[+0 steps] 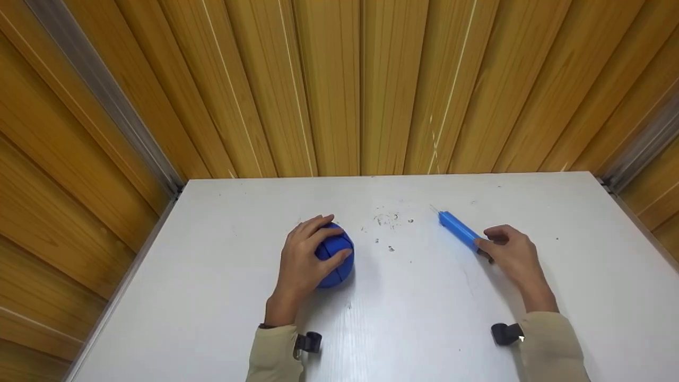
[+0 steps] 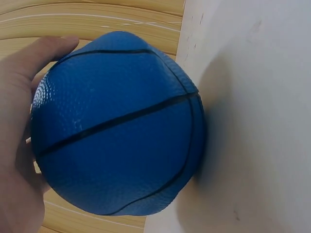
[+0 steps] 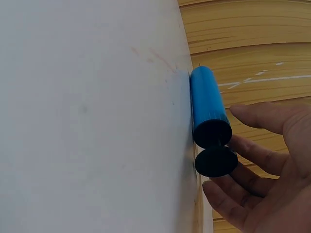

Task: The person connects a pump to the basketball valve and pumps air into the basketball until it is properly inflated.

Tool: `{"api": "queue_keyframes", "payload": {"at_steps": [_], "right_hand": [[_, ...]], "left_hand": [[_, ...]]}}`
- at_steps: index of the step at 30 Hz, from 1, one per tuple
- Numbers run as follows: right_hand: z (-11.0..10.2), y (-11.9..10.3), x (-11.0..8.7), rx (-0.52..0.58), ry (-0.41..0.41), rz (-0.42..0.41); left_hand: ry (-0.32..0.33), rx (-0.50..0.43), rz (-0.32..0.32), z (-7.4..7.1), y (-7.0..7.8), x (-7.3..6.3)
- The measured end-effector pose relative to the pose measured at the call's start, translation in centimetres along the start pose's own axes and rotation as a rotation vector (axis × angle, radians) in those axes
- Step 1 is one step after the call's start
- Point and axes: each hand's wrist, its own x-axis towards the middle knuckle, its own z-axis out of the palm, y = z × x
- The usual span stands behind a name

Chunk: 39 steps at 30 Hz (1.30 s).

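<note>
A small blue basketball with black seams sits on the white table, its surface looking slightly dented in the left wrist view. My left hand holds it from the left and above, thumb and fingers curved over it. To the right lies a blue hand pump, a thin needle at its far tip and a black handle disc at its near end. My right hand is around the handle end, fingers loosely bent behind the disc and thumb beside the barrel. Whether the fingertips touch the pump is hard to tell.
The white table has dark scuff marks between ball and pump. Behind it stands a wood-patterned panel wall, with side panels at left and right. A black wrist camera sticks out from the left sleeve, another from the right.
</note>
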Motion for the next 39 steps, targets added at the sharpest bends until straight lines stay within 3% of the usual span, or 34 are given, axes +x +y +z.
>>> {"api": "queue_keyframes", "payload": {"at_steps": [16,25,35,39], "right_hand": [[-0.3,-0.4,0.0,-0.021,0.024,-0.019],[-0.6,-2.1,-0.5,-0.004,0.062,-0.035],[-0.7,-4.9,-2.1,0.035,0.097,-0.081],[-0.6,-6.1,-2.7,0.036,0.110,-0.145]], "left_hand": [[-0.013,-0.021,-0.021,0.4,0.3,0.3],[-0.024,-0.012,-0.016,0.9,0.7,0.4],[0.052,-0.008,0.048,0.3,1.0,0.4],[0.075,-0.001,0.070,-0.1,1.0,0.4]]}}
